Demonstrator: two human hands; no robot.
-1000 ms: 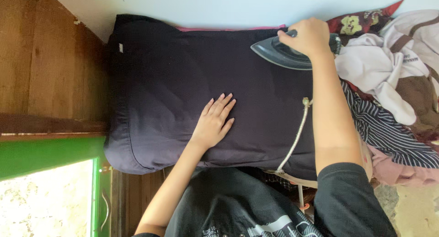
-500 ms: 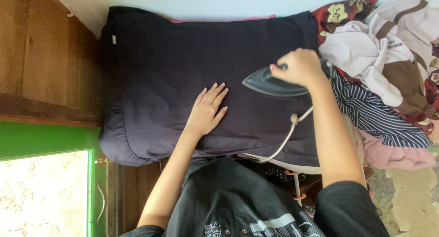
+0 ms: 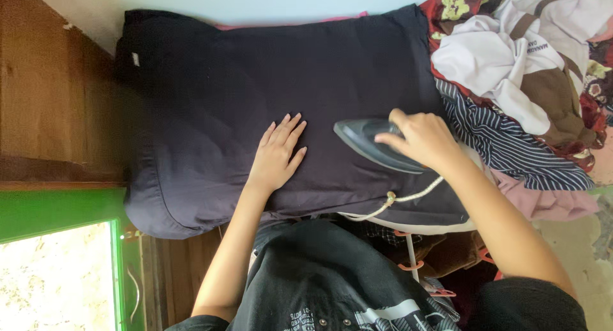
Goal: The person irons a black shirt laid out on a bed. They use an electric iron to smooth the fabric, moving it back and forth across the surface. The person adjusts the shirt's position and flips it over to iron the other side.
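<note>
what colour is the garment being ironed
Very dark, near black with a purplish tint: the garment under the iron, seen in the head view.

Matt dark cloth (image 3: 255, 82), soft and faintly creased, across the middle of the frame. Smooth grey plastic with a dull sheen on the iron (image 3: 373, 142), right of centre. Braided pale fabric covering on the cord (image 3: 408, 197). Rumpled woven cloth, striped, floral and plain, in the pile (image 3: 523, 69) at upper right. Rough brown wood (image 3: 45, 94) at left; glossy green paint on the frame (image 3: 57, 209) below.
</note>
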